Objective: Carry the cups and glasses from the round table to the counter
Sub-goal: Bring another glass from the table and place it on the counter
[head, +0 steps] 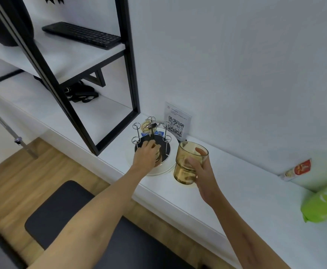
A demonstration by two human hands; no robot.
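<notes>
My right hand (201,171) grips an amber ribbed glass (186,167), upright, its base at or just above the white counter (226,183). My left hand (146,154) reaches over the metal cup rack (151,129) and holds a second amber glass (157,152), mostly hidden under my fingers, on the rack's dark round base (165,150). A white plate (166,167) lies under the rack. Another amber glass (146,126) sits at the back of the rack.
A QR-code sign (177,121) leans on the wall behind the rack. A black-framed shelf unit (131,74) stands to the left with a keyboard (83,34) on it. A green packet (322,206) and a red-white packet (296,170) lie at the right. A dark stool (61,210) stands below.
</notes>
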